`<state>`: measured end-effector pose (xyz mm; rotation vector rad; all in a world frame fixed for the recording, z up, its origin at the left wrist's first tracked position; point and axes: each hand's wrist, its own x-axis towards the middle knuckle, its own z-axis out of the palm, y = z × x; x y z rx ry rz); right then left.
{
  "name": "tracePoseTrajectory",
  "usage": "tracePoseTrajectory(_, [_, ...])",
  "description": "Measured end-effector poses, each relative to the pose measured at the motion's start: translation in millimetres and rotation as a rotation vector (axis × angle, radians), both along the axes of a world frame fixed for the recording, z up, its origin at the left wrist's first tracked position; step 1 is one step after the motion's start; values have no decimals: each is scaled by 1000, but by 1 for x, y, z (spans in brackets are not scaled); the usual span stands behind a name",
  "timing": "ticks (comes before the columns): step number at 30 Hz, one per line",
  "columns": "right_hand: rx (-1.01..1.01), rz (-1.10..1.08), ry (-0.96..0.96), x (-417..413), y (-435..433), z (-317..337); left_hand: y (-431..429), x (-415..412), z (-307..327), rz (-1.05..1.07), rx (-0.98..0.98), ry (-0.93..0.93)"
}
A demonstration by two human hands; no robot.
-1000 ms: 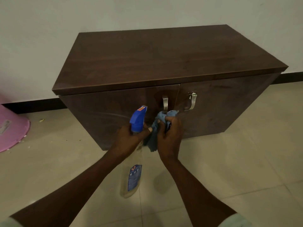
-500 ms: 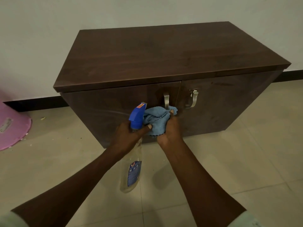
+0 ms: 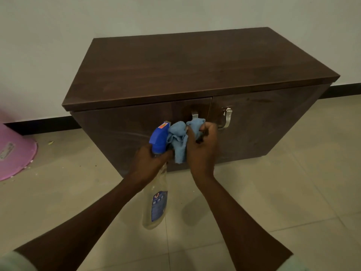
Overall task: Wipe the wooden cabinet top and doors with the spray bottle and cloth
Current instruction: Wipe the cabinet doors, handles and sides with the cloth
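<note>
A low dark wooden cabinet stands against the wall, its two doors closed, each with a metal handle. My left hand grips the neck of a clear spray bottle with a blue trigger head, which hangs down over the floor in front of the left door. My right hand is closed on a bunched light blue cloth, held right beside the bottle's head, in front of the gap between the doors. The cloth covers most of the left door's handle.
A pink plastic tub lies on the floor at the far left. Beige floor tiles stretch around the cabinet, with small crumbs on the left. A white wall with a dark skirting runs behind.
The cloth has been regathered in my right hand and now hangs bunched between the two hands. Both hands stay in front of the doors; the view shifted slightly.
</note>
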<state>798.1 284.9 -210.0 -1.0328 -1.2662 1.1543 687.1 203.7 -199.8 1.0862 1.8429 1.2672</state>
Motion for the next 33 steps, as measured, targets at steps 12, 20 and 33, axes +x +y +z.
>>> tracePoseTrajectory(12, [263,-67,-234,8,13,-13,-3,3,1,-74,13,51])
tracePoseTrajectory(20, [329,-158,-294,-2,22,-10,-2,7,1,-66,24,40])
tracePoseTrajectory(33, [-35,-164,62,-13,10,-18,-8,11,13,-89,24,47])
